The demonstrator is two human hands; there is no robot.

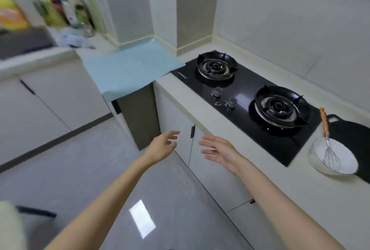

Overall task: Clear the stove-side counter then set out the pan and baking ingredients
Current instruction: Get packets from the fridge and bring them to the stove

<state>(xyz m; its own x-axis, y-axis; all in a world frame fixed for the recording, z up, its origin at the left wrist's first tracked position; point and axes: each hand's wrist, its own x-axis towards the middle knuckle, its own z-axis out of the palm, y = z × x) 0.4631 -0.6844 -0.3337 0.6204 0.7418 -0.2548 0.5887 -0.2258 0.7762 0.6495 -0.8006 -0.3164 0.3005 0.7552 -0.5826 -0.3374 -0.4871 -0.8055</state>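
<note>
Both bare forearms are reaching forward side by side, the left hand [163, 145] and right hand [218, 152] hanging apart in the air with fingers relaxed, holding nothing

Left hand [163, 145] and right hand [218, 150] empty before the cabinet [210, 187]; whisk [328, 145] in bowl [346, 153] beside the stove [246, 89]

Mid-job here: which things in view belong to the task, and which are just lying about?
Job: white bowl, whisk, likely black pan beneath them, blue mat on the counter.
Lying about: gas stove, blurred bottles, crumpled cloth.
</note>
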